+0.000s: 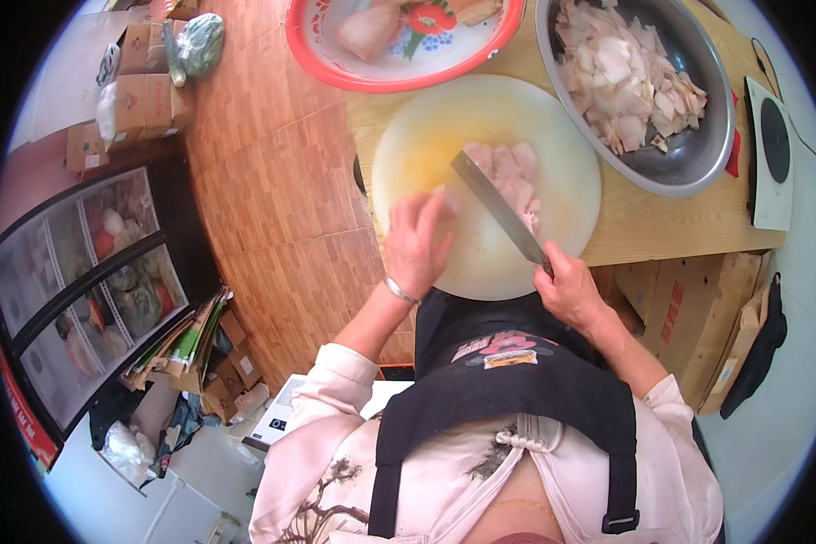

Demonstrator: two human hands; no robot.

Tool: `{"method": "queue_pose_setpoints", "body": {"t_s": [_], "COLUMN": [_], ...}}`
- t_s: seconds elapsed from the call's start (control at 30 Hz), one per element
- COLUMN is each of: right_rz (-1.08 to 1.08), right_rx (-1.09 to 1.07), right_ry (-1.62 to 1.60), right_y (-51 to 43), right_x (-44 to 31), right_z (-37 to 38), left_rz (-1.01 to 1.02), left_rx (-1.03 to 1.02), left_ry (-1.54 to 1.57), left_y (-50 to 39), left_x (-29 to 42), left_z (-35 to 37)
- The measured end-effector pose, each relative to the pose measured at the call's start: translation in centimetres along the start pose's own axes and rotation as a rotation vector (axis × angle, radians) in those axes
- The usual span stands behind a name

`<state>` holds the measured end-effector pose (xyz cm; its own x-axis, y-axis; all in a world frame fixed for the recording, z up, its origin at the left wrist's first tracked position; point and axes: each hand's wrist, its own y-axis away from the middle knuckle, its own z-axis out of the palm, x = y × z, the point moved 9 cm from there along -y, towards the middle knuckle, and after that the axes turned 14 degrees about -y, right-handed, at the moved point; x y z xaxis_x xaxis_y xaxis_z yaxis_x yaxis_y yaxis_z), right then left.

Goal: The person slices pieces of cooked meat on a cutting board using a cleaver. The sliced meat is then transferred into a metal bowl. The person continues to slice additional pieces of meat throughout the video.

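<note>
My right hand [568, 284] grips the handle of a cleaver [500, 207], whose blade slants across a round white cutting board [476, 258]. Sliced pale pink meat [513, 173] lies on the board along the blade's right side. Left of the cleaver, my left hand [418, 234] is over the board's left part, fingers bent and blurred. A small pale piece seems to be at its fingertips, but whether it is held is unclear.
A red-rimmed enamel basin [381, 85] with larger meat pieces stands beyond the board. At upper right, a metal bowl [704, 160] holds many meat slices. An induction cooker [772, 149] sits at the right on the wooden table [680, 224]. A glass-door fridge [95, 285] stands left.
</note>
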<state>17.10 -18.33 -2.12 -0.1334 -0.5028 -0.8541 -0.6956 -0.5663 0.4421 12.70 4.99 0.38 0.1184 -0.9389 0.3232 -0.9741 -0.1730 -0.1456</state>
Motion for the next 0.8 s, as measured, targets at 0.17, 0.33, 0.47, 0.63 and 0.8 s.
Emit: {"method": "queue_pose_setpoints", "body": {"t_s": [0.17,0.33,0.47,0.63,0.8], "right_rz": [-0.006,-0.086,-0.116,-0.229,-0.244], "right_rx": [-0.018,-0.053,-0.06,-0.074,-0.079], "right_ry": [0.036,0.111,0.185,0.262,0.331], "right_y": [0.1,-0.1,0.1,2.4,3.5], "right_x": [-0.2,-1.1,-2.7,-5.1,-5.7], "right_z": [0.2,1.0,0.6,0.6,0.3], "left_rz": [-0.119,-0.308,-0.143,0.115,-0.022], "left_rx": [-0.029,-0.027,0.087,0.128,0.062], "left_ry": [0.234,0.422,0.219,0.174,0.233], "left_y": [3.7,3.7,2.8,2.1,2.4], "left_x": [0.3,-0.1,1.0,1.6,1.8], "left_z": [1.9,3.2,1.4,1.2,2.1]}}
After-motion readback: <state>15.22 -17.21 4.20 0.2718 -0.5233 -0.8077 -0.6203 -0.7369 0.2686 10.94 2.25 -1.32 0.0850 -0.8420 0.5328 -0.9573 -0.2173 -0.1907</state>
